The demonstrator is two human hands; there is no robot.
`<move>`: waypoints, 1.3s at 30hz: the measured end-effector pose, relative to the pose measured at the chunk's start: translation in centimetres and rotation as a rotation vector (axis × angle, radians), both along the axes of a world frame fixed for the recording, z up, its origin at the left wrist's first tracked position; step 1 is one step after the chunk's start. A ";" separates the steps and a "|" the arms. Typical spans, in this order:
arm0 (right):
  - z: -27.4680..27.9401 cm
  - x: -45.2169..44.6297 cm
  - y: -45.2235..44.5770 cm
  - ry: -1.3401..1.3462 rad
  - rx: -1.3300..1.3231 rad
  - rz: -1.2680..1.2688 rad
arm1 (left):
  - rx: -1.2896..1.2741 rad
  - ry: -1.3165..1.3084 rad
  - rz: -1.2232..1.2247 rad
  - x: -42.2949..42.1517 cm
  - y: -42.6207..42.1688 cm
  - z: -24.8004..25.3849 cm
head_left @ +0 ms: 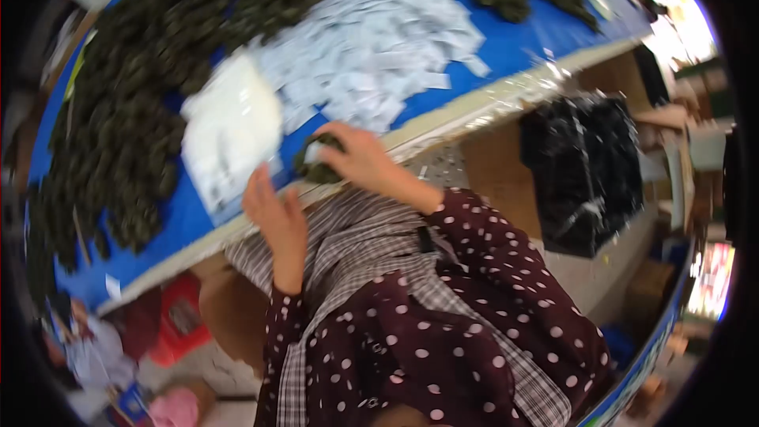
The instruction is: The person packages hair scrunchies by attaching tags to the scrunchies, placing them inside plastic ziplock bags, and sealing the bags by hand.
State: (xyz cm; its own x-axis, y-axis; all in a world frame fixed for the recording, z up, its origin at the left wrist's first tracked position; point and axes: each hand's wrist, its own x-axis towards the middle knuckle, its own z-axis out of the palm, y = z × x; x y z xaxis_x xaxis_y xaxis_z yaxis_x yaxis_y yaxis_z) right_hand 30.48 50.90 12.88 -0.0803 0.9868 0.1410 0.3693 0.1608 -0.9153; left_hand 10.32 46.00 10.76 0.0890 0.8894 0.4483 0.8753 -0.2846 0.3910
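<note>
My right hand [356, 160] is closed on a small dark green bundle [319, 168] at the table's front edge, with a pale slip [314, 152] against it under my fingers. My left hand [274, 209] is beside the front end of a stack of clear plastic bags [236, 122], its fingers apart and nothing visible in them. Behind my hands lies a heap of pale blue paper slips [371, 43]. Many dark green bundles [130, 103] cover the left and back of the blue table [431, 107].
A black plastic bag [585, 174] stands in a box right of the table. At lower left are a red stool [180, 320] and another person [99, 352]. More dark bundles [506, 0] lie at the back right.
</note>
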 end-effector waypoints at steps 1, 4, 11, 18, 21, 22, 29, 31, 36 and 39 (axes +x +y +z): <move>0.1 0.2 0.3 -0.053 -0.043 -0.007 | -0.025 0.056 -0.021 -0.7 -0.1 -0.4; 0.7 0.8 0.9 -0.092 -0.023 -0.083 | -0.017 0.055 -0.002 -1.2 -1.1 0.2; 2.0 -1.5 3.1 0.170 -0.125 0.011 | -0.134 -0.181 0.039 -3.9 0.1 0.6; 0.6 -6.3 4.5 -0.074 -0.028 0.001 | -0.204 -0.433 0.203 -4.3 3.1 2.0; -0.4 -6.7 3.8 -0.177 0.039 -0.017 | -0.276 -0.462 0.241 -4.4 3.2 1.7; -0.3 -6.7 3.7 -0.186 0.042 -0.014 | -0.257 -0.449 0.252 -4.4 3.3 1.4; 0.3 -6.4 3.8 -0.168 0.056 0.024 | -0.206 -0.421 0.337 -4.0 3.6 1.0; 0.5 -6.2 3.4 -0.156 0.049 0.025 | -0.217 -0.426 0.348 -3.8 3.4 1.4; 1.8 -6.8 2.3 -0.193 0.071 0.132 | -0.131 -0.640 0.319 -3.2 2.8 2.8; 2.0 -7.6 2.6 -0.167 0.200 0.226 | 0.004 -0.576 0.186 -2.4 2.3 2.8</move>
State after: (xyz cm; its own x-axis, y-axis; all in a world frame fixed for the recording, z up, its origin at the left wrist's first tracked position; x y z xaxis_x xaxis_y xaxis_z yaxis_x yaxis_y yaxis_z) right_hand 22.88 53.49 14.87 -0.3322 0.8956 0.2960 0.4462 0.4257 -0.7872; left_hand 7.91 48.34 13.53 -0.3258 0.8652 0.3811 0.5580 -0.1494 0.8163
